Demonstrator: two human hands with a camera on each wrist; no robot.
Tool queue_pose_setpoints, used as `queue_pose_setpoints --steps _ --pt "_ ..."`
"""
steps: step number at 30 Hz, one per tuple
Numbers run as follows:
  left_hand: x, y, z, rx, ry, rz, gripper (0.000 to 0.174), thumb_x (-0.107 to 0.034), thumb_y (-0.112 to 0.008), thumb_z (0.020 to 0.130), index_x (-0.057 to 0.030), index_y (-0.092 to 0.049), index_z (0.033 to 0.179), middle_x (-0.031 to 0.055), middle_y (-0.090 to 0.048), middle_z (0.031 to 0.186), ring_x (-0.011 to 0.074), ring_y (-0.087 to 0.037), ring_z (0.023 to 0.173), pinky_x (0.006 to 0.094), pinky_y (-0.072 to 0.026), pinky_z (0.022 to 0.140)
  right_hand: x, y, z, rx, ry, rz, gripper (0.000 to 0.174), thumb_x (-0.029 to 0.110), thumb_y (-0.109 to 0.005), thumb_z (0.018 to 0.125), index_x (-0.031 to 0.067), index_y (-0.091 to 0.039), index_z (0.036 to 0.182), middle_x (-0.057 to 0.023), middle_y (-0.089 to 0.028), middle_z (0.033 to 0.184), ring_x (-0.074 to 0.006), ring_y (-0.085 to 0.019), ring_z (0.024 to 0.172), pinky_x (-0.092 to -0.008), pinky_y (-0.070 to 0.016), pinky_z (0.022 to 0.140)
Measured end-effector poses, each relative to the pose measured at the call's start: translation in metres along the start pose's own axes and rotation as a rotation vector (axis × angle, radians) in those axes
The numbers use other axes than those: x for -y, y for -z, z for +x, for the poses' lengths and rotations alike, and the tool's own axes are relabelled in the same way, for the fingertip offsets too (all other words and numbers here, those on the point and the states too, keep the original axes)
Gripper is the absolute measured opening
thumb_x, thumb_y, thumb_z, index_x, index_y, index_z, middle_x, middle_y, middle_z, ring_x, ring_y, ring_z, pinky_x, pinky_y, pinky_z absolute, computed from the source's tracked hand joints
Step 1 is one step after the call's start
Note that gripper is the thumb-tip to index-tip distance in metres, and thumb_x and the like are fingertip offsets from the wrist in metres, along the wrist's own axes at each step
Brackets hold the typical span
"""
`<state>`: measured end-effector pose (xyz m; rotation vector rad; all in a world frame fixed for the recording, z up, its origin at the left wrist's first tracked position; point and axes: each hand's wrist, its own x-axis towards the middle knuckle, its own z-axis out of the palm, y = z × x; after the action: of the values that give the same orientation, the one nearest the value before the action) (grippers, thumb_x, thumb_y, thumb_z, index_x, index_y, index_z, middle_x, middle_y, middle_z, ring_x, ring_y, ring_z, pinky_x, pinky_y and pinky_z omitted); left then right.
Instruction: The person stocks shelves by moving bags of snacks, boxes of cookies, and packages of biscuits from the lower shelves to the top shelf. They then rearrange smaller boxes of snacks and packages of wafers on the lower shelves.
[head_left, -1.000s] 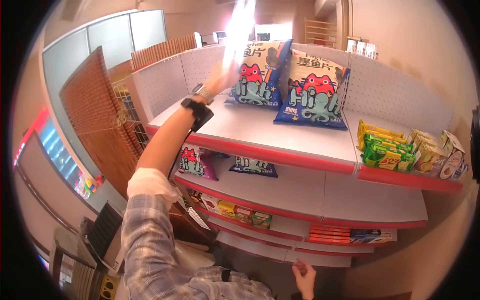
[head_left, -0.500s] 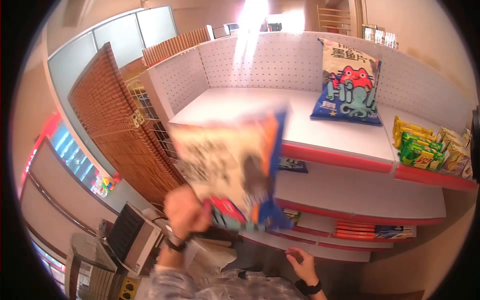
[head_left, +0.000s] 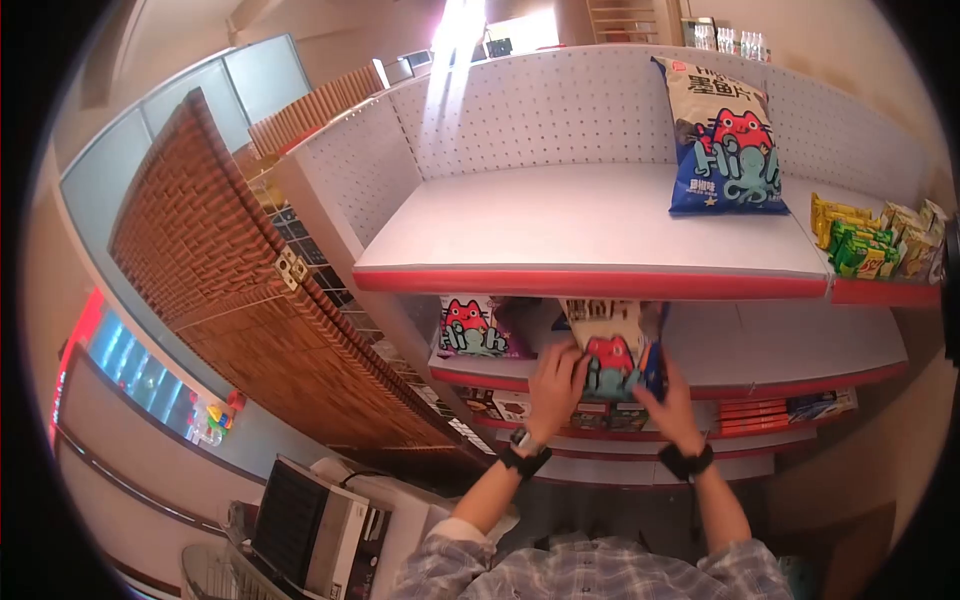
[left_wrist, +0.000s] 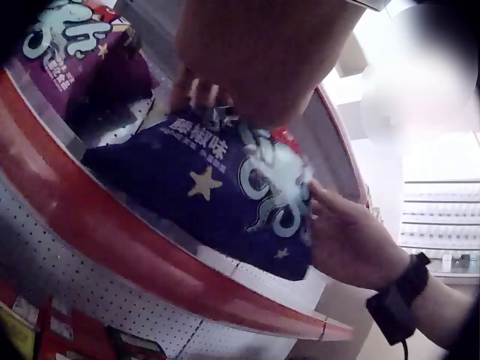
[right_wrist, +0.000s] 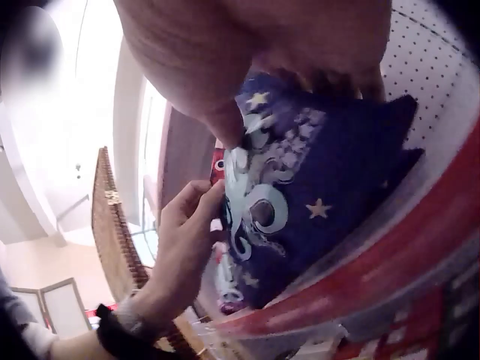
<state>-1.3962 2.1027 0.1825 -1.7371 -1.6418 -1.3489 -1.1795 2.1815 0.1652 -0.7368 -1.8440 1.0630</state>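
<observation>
Between my two hands is a blue and cream snack bag (head_left: 610,352) with a red cat and a teal octopus, at the second shelf. My left hand (head_left: 556,392) grips its left side, fingers bent at the edge. On the other side my right hand (head_left: 672,408) holds the bag with the thumb on its front. The left wrist view shows the bag's blue lower part (left_wrist: 217,180) over the red shelf edge, with my right hand (left_wrist: 356,236) at its far side. In the right wrist view my left hand (right_wrist: 180,247) pinches the bag's side.
A similar bag (head_left: 730,145) leans upright on the top shelf (head_left: 540,225), right of its middle. A purple-edged bag (head_left: 475,328) stands left on the second shelf. Small packets (head_left: 858,240) sit at the far right; boxes (head_left: 755,412) lie lower. A woven brown panel (head_left: 215,270) is at left.
The left hand has brought the bag off the top shelf and down to the second shelf. My right hand has risen and taken hold of its right side.
</observation>
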Motion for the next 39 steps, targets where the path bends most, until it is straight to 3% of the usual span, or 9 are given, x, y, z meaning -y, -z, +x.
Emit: queue_pose_setpoints --steps 5,13,23,26,28,30,34,37,39 --pt "0.017 -0.022 0.018 0.1 0.201 0.01 0.037 -0.016 -0.07 0.094 0.001 -0.051 0.121 0.0264 -0.052 0.132 0.0463 -0.058 0.112 0.0507 -0.0499 0.088 -0.039 -0.004 0.083 0.066 0.195 -0.32 0.085 0.037 -0.082 0.085 -0.0058 -0.041 0.147 -0.0277 -0.052 0.143 -0.0368 -0.052 0.135 -0.0408 -0.0412 0.111" --pt "0.045 -0.03 0.01 0.095 0.35 -0.266 0.044 -0.01 -0.064 0.097 0.0041 -0.045 0.135 0.0303 -0.044 0.15 0.0497 -0.051 0.127 0.0534 -0.044 0.102 -0.022 -0.019 0.126 0.387 -0.216 0.004 0.112 0.042 -0.096 0.068 -0.006 -0.033 0.148 -0.02 -0.052 0.144 -0.0302 -0.051 0.132 -0.0396 -0.0442 0.109" --pt "0.022 0.005 -0.012 -0.064 0.309 -0.309 0.053 -0.005 -0.063 0.096 0.0043 -0.041 0.143 0.03 -0.026 0.162 0.046 -0.031 0.148 0.0511 -0.0299 0.119 -0.014 -0.05 0.1 0.067 0.073 -0.092 0.108 0.042 -0.095 0.069 -0.0084 -0.038 0.146 -0.025 -0.056 0.137 -0.0349 -0.055 0.128 -0.04 -0.0451 0.108" --pt "0.013 0.025 -0.051 -0.098 0.212 -0.405 0.052 -0.004 -0.069 0.09 0.0009 -0.049 0.138 0.0274 -0.038 0.157 0.0449 -0.038 0.145 0.0502 -0.0323 0.117 0.036 -0.017 0.06 0.301 -0.043 -0.228 0.074 0.035 -0.091 0.076 -0.0064 -0.061 0.13 -0.0216 -0.07 0.117 -0.0313 -0.069 0.107 -0.0375 -0.0548 0.095" --pt "0.008 0.04 -0.085 -0.049 0.298 -0.455 0.043 -0.004 -0.071 0.088 0.0005 -0.056 0.128 0.0222 -0.055 0.143 0.0407 -0.051 0.132 0.0469 -0.0399 0.11 0.143 0.008 0.042 0.215 -0.291 0.167 0.036 0.022 -0.084 0.086 -0.0051 -0.074 0.107 -0.0161 -0.076 0.096 -0.022 -0.075 0.083 -0.0309 -0.0595 0.076" --pt "0.008 0.049 -0.121 -0.015 0.386 -0.515 0.038 -0.004 -0.072 0.088 0.0005 -0.059 0.124 0.0204 -0.06 0.137 0.0388 -0.057 0.125 0.0455 -0.0436 0.106 0.203 0.05 0.052 0.127 0.131 -0.136 0.019 0.012 -0.075 0.091 -0.0049 -0.074 0.099 -0.0113 -0.077 0.09 -0.0146 -0.073 0.074 -0.0249 -0.0582 0.067" --pt "0.019 0.058 -0.166 0.204 0.644 -0.507 0.024 -0.007 -0.072 0.091 0.0002 -0.067 0.113 0.0145 -0.072 0.114 0.0271 -0.068 0.095 0.036 -0.0533 0.082 0.227 0.138 0.155 -0.408 0.373 -0.222 0.023 0.018 -0.071 0.096 -0.0032 -0.072 0.103 -0.0068 -0.072 0.089 -0.0102 -0.064 0.075 -0.0258 -0.0537 0.065" --pt "0.018 0.066 -0.171 0.284 0.765 -0.585 0.018 -0.007 -0.069 0.094 0.0002 -0.068 0.11 0.0121 -0.074 0.104 0.0206 -0.071 0.088 0.0314 -0.0548 0.074 0.165 0.215 0.244 -0.806 0.575 -1.014 0.039 0.03 -0.077 0.09 -0.0049 -0.071 0.107 -0.0142 -0.073 0.089 -0.0192 -0.066 0.074 -0.0341 -0.0544 0.069" --pt "0.018 0.068 -0.165 0.304 0.788 -0.602 0.015 -0.006 -0.067 0.095 0.0006 -0.068 0.109 0.0112 -0.075 0.1 0.0179 -0.072 0.089 0.0299 -0.0553 0.074 0.164 0.215 0.253 -0.581 0.35 -0.899 0.04 0.03 -0.078 0.088 -0.005 -0.072 0.104 -0.0151 -0.073 0.085 -0.0205 -0.066 0.072 -0.0361 -0.0539 0.068"
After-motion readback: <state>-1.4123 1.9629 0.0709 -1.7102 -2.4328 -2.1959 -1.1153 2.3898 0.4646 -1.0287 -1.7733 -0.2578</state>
